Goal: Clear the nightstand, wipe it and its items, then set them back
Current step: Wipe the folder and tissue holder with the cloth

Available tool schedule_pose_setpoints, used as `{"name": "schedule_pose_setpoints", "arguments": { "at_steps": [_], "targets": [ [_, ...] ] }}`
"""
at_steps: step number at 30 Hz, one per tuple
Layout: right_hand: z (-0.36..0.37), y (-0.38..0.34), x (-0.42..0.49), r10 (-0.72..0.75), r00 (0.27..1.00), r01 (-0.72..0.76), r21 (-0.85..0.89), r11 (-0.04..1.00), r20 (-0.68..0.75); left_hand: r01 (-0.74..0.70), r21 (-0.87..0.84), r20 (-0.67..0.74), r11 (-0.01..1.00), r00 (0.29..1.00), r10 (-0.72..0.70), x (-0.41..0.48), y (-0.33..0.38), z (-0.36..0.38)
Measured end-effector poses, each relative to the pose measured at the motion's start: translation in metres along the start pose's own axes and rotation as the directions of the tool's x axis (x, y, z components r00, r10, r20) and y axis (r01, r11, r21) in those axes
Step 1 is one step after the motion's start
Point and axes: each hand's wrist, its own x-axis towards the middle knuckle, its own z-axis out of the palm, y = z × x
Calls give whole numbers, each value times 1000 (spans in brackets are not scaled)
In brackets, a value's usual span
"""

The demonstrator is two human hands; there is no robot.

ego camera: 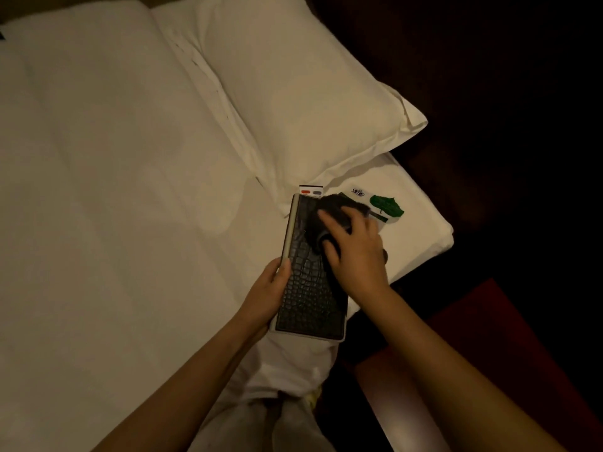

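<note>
While the white bed stretches off to the left, we see the left hand clasp the near left edge of a dark crocodile-textured folder lying on the sheet. Just right of that hold, the right hand closes around a dark cloth pressed on the folder's far end. Beyond it lie a small card and a green-leaf card, with the pillow farther off.
</note>
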Motion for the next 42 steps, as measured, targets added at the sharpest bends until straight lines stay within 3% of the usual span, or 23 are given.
{"name": "schedule_pose_setpoints", "arguments": {
  "at_steps": [3,6,11,15,19,23,30,34,42],
  "targets": [
    [-1,-13,-31,-163,986,165,-68,984,30,-32,39,-25,999,999,33,-2,8,7],
    [-4,-8,-40,-188,981,190,-48,981,42,-32,56,0,998,999,32,-6,10,16],
    [-18,35,-3,-28,999,28,-13,1000,17,-11,130,13,991,1000,10,-18,4,35],
    [-30,62,14,127,991,-128,16,992,48,19,89,19,996,1000,-21,-25,-6,51],
    [-27,60,-13,-14,1000,14,-13,1000,12,43,45,-41,998,998,-41,-21,-5,64],
    [-10,43,-60,-117,987,117,14,993,106,67,-56,-157,996,985,-75,-8,-5,67],
    [20,39,-104,-153,953,128,109,986,263,72,-36,-273,997,959,-79,15,-28,46],
    [43,53,-91,-123,920,53,194,980,372,132,-23,-301,991,944,-133,37,-41,30],
    [60,95,-37,152,907,-248,208,946,393,297,74,-250,952,930,-271,78,-61,-18]
  ]
}}
